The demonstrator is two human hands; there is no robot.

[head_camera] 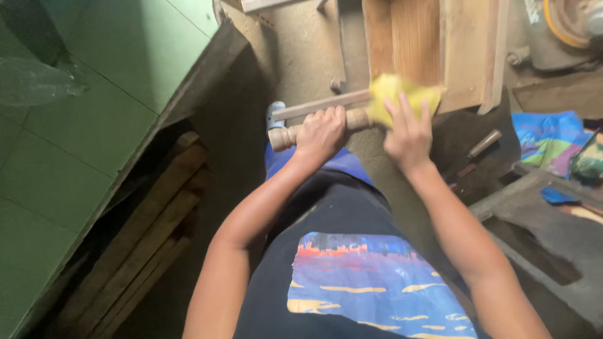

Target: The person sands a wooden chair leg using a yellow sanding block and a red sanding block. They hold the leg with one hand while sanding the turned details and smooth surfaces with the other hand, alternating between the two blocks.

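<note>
A turned wooden spindle (314,127), pale and unfinished with ringed beads near its rounded end, is held level above the dusty workshop floor (301,56), in front of the person's waist. It is gripped around its middle by the left hand (321,130), fingers curled tight together over the shaft. The right hand (408,135) is laid over a crumpled yellow sheet (402,94), apparently sandpaper, which is wrapped on the spindle's far end; the fingers are extended and slightly spread across it. One spindle and one yellow sheet are seen. A flat wooden slat (323,105) is seen just behind the spindle, and a wooden frame piece (433,44) of several boards lies beyond it on the floor. A stack of at least four dark planks (144,238) is leaned along the base of the green tiled wall (81,125) at the left edge. One chisel-like tool (483,144) rests on the floor at right, near a blue patterned cloth (546,141). No containers are visible.
</note>
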